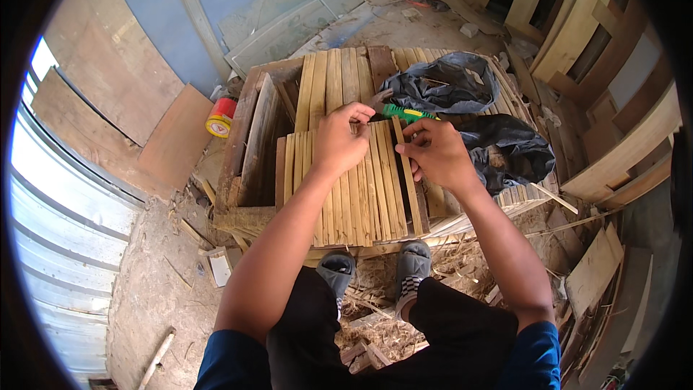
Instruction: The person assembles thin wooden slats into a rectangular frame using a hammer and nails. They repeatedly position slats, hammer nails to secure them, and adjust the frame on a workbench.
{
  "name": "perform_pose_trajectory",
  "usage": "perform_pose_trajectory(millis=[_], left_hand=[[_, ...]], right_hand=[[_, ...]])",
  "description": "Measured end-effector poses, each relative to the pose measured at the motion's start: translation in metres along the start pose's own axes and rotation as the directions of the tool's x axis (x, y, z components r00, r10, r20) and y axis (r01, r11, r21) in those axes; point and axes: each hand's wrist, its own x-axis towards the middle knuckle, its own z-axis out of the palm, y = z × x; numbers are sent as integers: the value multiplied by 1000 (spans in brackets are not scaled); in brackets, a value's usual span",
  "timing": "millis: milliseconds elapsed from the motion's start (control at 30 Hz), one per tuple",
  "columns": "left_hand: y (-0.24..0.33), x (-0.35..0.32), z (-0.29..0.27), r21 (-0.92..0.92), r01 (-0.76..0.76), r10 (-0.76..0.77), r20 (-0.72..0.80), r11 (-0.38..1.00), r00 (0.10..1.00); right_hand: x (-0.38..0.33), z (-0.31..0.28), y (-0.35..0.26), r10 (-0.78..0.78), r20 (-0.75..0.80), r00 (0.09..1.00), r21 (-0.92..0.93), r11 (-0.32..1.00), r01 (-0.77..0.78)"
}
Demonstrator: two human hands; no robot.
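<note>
Here's the left hand [341, 141], fingers curled narrow over the far end of the slats [339, 206]; whether they pinch anything, I can't tell. And the right hand [438, 152], thumb and fingers loosely bent at the edge slat [413, 202], grip unclear! Hammer [410, 113] just beyond the right fingers, two black bags [447, 87] [516, 152] beyond and right of them, bench [245, 218] underneath it all!
</note>
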Motion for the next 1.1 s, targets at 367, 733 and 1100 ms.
perform_pose_trajectory(millis=[367, 733, 1100], left_hand=[[0, 0, -3, 133, -106, 98, 66, 985, 993], [2, -3, -5, 184, -167, 131, 193, 969, 972], [7, -5, -1, 295, -174, 117, 201, 940, 973]], right_hand=[[-2, 5, -3, -53, -43, 998, -245, 969, 41], [-3, 5, 4, -187, -47, 981, -312, 936, 163], [-10, 2, 6, -179, -15, 984, -291, 942, 167]])
